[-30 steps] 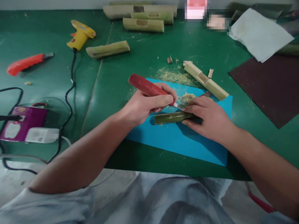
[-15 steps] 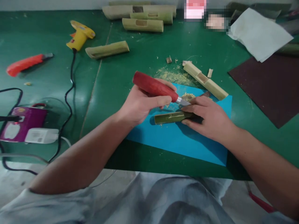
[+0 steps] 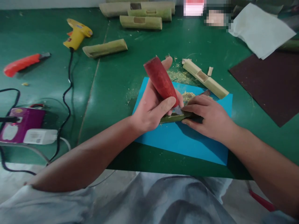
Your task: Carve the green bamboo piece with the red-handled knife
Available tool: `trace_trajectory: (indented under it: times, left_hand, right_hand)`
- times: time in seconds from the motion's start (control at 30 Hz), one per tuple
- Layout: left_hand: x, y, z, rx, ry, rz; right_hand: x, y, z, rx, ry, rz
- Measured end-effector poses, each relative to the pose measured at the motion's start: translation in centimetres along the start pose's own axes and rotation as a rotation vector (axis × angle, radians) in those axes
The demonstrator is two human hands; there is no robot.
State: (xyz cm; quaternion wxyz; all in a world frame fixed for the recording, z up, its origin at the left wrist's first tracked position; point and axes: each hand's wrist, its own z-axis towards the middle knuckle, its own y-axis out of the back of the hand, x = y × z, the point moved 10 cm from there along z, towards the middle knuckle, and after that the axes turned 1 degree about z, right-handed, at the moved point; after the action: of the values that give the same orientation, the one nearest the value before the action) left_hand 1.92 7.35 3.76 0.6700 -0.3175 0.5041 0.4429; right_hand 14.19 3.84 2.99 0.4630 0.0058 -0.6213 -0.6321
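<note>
My left hand (image 3: 151,109) is closed round the red wooden handle of a carving knife (image 3: 162,81). Its short metal blade points down at the upper side of a green bamboo piece (image 3: 171,119), close to my right fingertips. My right hand (image 3: 207,115) grips the right part of that bamboo and holds it down on a blue sheet (image 3: 196,149). The fingers cover the bamboo's right end. Behind them lies a small heap of shavings (image 3: 188,95), beside a pale bamboo tube (image 3: 204,78) with a rectangular notch.
A yellow glue gun (image 3: 78,33) with a black cord, an orange-handled cutter (image 3: 23,64) and a purple power adapter (image 3: 22,124) occupy the left. Notched bamboo tubes (image 3: 141,23) line the back. At right lie a dark brown sheet (image 3: 268,88) and white paper (image 3: 261,31).
My left hand has moved right and tipped the knife steeper, its blade now down at the bamboo. My right hand keeps its hold in nearly the same place.
</note>
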Motion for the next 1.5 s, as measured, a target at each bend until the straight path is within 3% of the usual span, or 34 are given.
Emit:
trace_trajectory:
  times: [0.23, 0.47, 0.6, 0.97, 1.13, 1.33, 1.5]
  left_hand:
    - [-0.1, -0.7, 0.3, 0.074, 0.008, 0.025]
    - [-1.1, -1.2, 0.2, 0.141, -0.129, -0.02]
    - [-1.0, -1.2, 0.2, 0.133, -0.108, -0.012]
    - [-1.1, -1.3, 0.3, 0.202, -0.22, -0.042]
    - [-1.2, -1.3, 0.1, 0.183, -0.276, 0.065]
    - [-1.1, -1.6, 0.0, 0.148, -0.194, 0.164]
    - [-1.8, -2.1, -0.3, 0.196, -0.32, 0.175]
  right_hand:
    - [0.0, -0.1, 0.1, 0.014, -0.001, 0.002]
    - [0.1, 0.0, 0.0, -0.004, 0.014, 0.006]
    - [0.1, 0.0, 0.0, -0.007, 0.015, 0.0]
    - [0.1, -0.1, 0.1, -0.009, 0.027, 0.002]
    - [0.3, 0.0, 0.1, -0.025, 0.033, 0.011]
    - [0.4, -0.2, 0.0, -0.042, 0.05, 0.016]
    - [0.5, -0.1, 0.0, -0.059, 0.07, 0.02]
